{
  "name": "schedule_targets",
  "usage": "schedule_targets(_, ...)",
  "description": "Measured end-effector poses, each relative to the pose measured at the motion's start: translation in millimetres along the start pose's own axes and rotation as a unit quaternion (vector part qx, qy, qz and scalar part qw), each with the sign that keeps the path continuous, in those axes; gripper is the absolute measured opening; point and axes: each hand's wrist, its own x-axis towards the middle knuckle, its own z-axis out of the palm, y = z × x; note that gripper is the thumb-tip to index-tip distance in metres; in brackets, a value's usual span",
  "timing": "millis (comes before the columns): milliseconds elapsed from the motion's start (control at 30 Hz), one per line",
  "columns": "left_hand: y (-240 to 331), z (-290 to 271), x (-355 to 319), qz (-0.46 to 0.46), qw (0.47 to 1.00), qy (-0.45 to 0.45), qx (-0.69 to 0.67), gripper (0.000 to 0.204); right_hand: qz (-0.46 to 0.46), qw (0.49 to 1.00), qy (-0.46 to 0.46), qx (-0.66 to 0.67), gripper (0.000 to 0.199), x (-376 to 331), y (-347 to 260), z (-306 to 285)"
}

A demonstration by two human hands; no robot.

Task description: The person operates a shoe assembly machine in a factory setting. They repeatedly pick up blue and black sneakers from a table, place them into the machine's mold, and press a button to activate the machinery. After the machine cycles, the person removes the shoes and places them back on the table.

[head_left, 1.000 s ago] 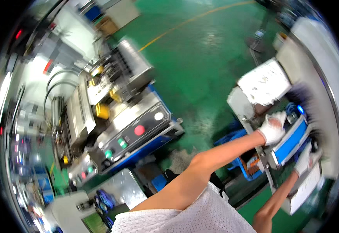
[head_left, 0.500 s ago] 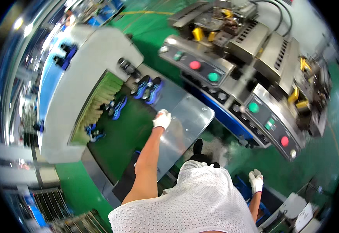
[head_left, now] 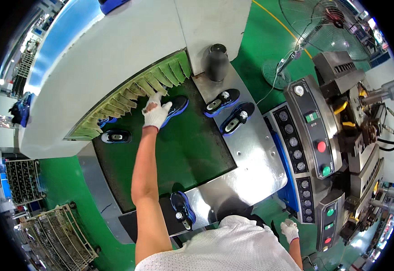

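Observation:
In a white work glove, my left hand reaches over the green conveyor belt. Its thumb and fingers close round the heel end of a black and blue shoe, whose toe points away to the right. That grip is partly hidden by the glove. A second shoe lies on the belt to the left, and another blue shoe pokes out from under the strip curtain. My right hand, also gloved, hangs low at my side with fingers loosely extended and nothing visible in it.
Two shoes stand on the metal table right of the belt; one more shoe is near my body. A dark cylinder stands behind. At right is a machine with a button panel; a fan stands beyond.
My view has swung left and closer to the belt. My left hand has gone from above the metal table to the shoe by the strip curtain. The right hand still hangs low.

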Motion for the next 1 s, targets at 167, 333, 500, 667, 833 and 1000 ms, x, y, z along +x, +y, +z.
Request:
schedule_targets(167,-89.3,83.0,-10.8,0.06,0.975,-0.018,0.213,0.063,-0.114,0.99,-0.012,-0.079,0.053,20.6,-64.3,0.1)
schedule_targets(333,-33.8,77.5,-57.2,0.038,0.978,-0.129,0.157,0.059,-0.192,0.977,0.005,-0.094,0.055,15.6,-83.0,21.4)
schedule_targets(500,15.9,62.2,-162.0,0.013,0.971,-0.229,0.074,0.06,-0.218,0.96,-0.052,-0.166,0.064,-26.1,-146.9,41.7)
schedule_targets(667,127.7,7.0,-251.8,-0.132,0.934,-0.299,-0.146,0.063,-0.281,0.947,-0.113,-0.103,0.058,-52.0,-191.6,42.8)
schedule_targets(833,230.9,-37.3,-304.1,-0.068,0.726,-0.378,-0.571,0.074,-0.293,0.892,-0.32,0.124,0.055,-38.9,-179.0,43.1)
schedule_targets(1000,343.3,-41.9,-266.2,0.166,0.804,-0.401,-0.406,0.066,-0.347,0.713,-0.426,0.435,0.037,-54.4,-193.6,5.4)
